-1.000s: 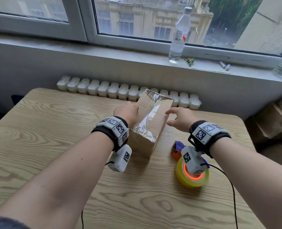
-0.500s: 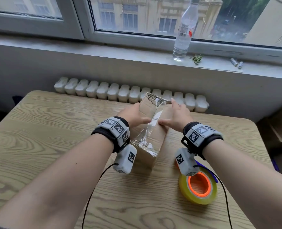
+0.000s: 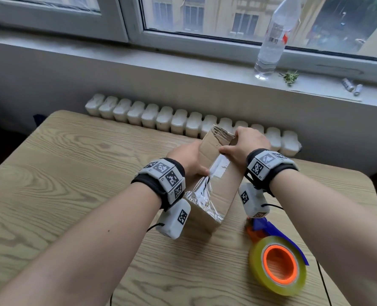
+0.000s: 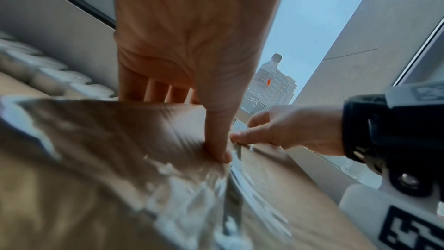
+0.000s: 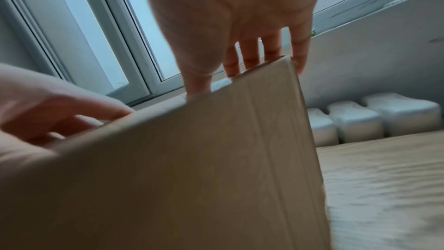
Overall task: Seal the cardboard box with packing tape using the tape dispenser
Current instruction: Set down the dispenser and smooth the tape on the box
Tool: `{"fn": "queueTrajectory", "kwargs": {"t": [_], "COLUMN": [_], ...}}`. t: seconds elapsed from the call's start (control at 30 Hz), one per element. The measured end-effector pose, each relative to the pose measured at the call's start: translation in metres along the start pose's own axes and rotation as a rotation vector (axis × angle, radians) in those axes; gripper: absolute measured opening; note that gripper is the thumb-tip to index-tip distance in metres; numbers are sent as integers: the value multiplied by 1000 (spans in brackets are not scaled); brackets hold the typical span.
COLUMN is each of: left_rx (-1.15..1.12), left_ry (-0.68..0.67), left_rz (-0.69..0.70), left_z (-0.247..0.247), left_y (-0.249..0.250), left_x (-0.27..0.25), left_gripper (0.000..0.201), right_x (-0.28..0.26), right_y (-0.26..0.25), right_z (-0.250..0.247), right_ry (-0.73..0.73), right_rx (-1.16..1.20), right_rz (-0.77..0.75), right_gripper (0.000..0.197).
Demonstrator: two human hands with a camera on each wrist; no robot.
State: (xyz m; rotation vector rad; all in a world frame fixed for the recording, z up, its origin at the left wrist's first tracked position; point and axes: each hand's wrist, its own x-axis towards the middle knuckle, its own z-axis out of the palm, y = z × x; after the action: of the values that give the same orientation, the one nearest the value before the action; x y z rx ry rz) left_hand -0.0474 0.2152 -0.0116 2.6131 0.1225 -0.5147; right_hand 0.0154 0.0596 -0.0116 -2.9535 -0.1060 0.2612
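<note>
While hands (image 3: 189,157) grip box (image 3: 223,188), bottle (image 3: 271,40) behind

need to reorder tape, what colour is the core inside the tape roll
Bright orange, inside the yellowish tape roll; clearest in the head view.

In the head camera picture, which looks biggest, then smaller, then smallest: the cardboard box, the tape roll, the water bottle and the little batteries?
1. cardboard box
2. and 3. unsure: tape roll and water bottle look alike in size, though the bottle stands farther from the camera
4. batteries
</note>
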Motion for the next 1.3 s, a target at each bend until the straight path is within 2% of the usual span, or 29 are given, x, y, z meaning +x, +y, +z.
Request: {"fn": "queueTrajectory", "kwargs": {"t": [0.13, 0.3, 0.4, 0.5, 0.57, 0.63, 0.7, 0.77, 0.8, 0.87, 0.93, 1.07, 1.17, 1.23, 1.3], "left_rx": [9, 28, 122, 150, 165, 182, 195, 153, 114, 51, 1, -132, -288, -475, -423], "left_ry": [-24, -78, -16, 58, 89, 110, 126, 137, 139, 143, 163, 194, 203, 147, 87], "left_rz": [8, 18, 29, -34, -90, -148, -218, -300, -331, -388, -427, -486, -484, -453, -377], "left_z": [-1, -9, -19, -28, -31, -33, -32, -29, -27, -22, -18, -9, -2, 2, 5], "left_y": [2, -2, -8, -17, -24, -31, -39, -48, -53, -63, -70, -72, -70, -59, -45], "left_x": [0, 0, 0, -2, -6, -14, -24, -36, -42, -52, -63, -88, -94, -99, -105], "left_gripper": [67, 60, 51, 42, 43, 49, 56, 63, 69, 87, 97, 101, 109, 106, 79], "right_x": [6, 2, -8, -19, -29, -40, -51, -62, -67, -75, -83, -99, -110, -117, -123], "right_y": [3, 7, 8, 4, 1, 0, 0, 0, 0, 1, 0, -6, -16, -24, -29], "right_z": [-3, -8, -5, -5, -7, -11, -17, -23, -25, -24, -20, -20, -20, -12, -3], "right_ry": [21, -3, -52, -145, -237, -296, -283, -262, -271, -297, -294, -267, -348, -460, -484], "right_rx": [-44, -71, -64, 11, 112, 204, 214, 76, -28, -153, -181, -226, -214, -143, -70], "right_rz": [-18, -41, -25, -23, -29, -32, -40, -55, -61, -48, -28, -1, -18, -36, -49], "right_gripper": [40, 33, 33, 26, 36, 58, 54, 36, 35, 45, 50, 52, 53, 58, 57]}}
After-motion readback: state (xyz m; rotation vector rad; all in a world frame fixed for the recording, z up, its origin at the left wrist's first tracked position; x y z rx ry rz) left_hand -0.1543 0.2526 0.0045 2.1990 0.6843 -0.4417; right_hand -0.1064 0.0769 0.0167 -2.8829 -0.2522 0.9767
